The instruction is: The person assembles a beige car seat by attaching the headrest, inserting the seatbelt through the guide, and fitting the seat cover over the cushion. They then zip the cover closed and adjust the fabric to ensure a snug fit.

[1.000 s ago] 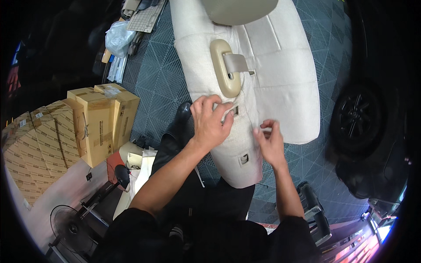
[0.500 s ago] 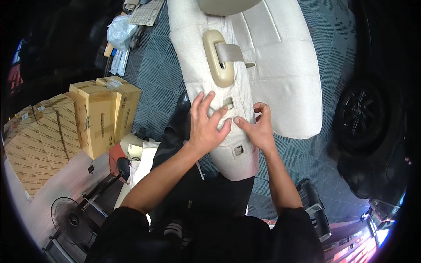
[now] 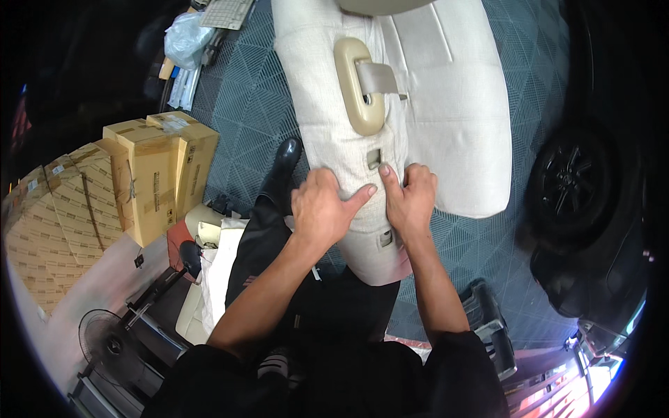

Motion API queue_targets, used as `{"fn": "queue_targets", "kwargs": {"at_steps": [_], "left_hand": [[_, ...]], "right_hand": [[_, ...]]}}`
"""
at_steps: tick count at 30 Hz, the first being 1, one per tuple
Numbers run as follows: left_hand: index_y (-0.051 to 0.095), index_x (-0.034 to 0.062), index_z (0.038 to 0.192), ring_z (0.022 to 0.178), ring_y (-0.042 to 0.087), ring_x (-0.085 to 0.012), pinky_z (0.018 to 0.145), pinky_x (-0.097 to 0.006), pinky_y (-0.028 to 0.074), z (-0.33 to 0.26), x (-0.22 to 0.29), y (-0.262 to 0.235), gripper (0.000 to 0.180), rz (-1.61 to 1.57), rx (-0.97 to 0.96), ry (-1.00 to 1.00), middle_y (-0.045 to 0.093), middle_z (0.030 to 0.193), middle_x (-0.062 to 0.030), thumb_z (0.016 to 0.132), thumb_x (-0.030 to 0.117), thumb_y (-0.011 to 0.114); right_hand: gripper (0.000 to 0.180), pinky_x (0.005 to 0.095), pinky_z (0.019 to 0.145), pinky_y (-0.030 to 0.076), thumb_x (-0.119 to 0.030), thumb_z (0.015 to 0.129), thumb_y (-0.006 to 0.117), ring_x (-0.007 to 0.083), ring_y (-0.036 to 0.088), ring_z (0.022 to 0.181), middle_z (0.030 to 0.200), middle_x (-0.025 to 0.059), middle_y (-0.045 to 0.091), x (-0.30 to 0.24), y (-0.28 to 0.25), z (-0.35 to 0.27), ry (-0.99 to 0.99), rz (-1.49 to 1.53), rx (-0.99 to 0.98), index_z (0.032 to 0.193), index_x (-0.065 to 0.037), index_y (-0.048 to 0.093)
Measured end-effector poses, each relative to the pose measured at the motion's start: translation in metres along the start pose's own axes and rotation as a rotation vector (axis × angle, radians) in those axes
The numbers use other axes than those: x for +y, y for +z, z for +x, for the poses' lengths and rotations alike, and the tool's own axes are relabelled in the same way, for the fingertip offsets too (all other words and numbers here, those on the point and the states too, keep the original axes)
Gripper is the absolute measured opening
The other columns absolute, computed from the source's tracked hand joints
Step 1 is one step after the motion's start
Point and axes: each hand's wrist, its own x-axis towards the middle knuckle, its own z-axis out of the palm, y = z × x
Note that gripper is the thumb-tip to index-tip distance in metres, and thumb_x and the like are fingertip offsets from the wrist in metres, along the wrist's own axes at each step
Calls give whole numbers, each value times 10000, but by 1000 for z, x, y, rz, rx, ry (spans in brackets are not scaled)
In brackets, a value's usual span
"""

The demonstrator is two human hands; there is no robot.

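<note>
A car seat back (image 3: 456, 153) in off-white fabric lies in front of me, its near end by my legs. My left hand (image 3: 320, 209) grips the left side of its narrow upper edge, fingers folded over and thumb pointing inward. From the other side my right hand (image 3: 412, 198) holds the same edge, its thumb lying just below a rectangular slot (image 3: 375, 159). A second slot (image 3: 386, 239) sits nearer to me. Beyond the hands is a beige plastic belt guide (image 3: 344, 83) with a grey-beige seat belt (image 3: 378, 78) through it. The fingertips' undersides are hidden.
Cardboard boxes (image 3: 157, 167) stand at the left, with a fan (image 3: 111, 348) below them. A plastic bag (image 3: 185, 42) lies at the far left. A car wheel (image 3: 568, 177) is at the right, on a grey-blue tiled floor (image 3: 237, 97). A rounded headrest-like part (image 3: 383, 5) shows at the top.
My left hand has drawn back from the slot and folded its fingers over the left side. The right hand's fingers have closed over the right side. The view has shifted slightly.
</note>
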Motion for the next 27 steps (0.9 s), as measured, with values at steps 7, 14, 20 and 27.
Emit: {"fn": "queue_targets", "kwargs": {"at_steps": [7, 14, 20, 27], "left_hand": [[531, -30, 695, 617, 603, -432, 579, -504, 460, -1, -12, 12, 474, -108, 10, 222, 574, 665, -236, 982, 338, 613], [549, -24, 717, 637, 603, -442, 598, -498, 472, 2, -20, 16, 380, -167, -42, 404, 584, 685, -241, 1001, 228, 562], [580, -16, 791, 655, 632, -409, 623, -477, 533, -3, -29, 27, 302, -205, 29, 417, 620, 761, -226, 994, 206, 555], [581, 33, 768, 717, 642, -329, 641, -404, 543, -12, -13, 59, 222, -385, 170, 492, 576, 729, -117, 940, 169, 612]], "right_hand": [[430, 487, 602, 409, -260, 948, 658, 383, 499, 607, 617, 179, 520, 10, 2, 8, -229, 203, 34, 622, -31, 496], [410, 494, 587, 406, -212, 954, 626, 392, 511, 599, 610, 189, 516, 18, -3, 9, -335, 254, 9, 616, -23, 491], [317, 460, 754, 427, -274, 954, 647, 349, 543, 826, 859, 209, 560, 7, -2, -4, -66, 196, -10, 875, 18, 553], [720, 417, 1125, 328, -342, 1010, 575, 346, 393, 1365, 1506, 266, 363, -13, 7, -16, 222, 369, -25, 1532, 30, 245]]}}
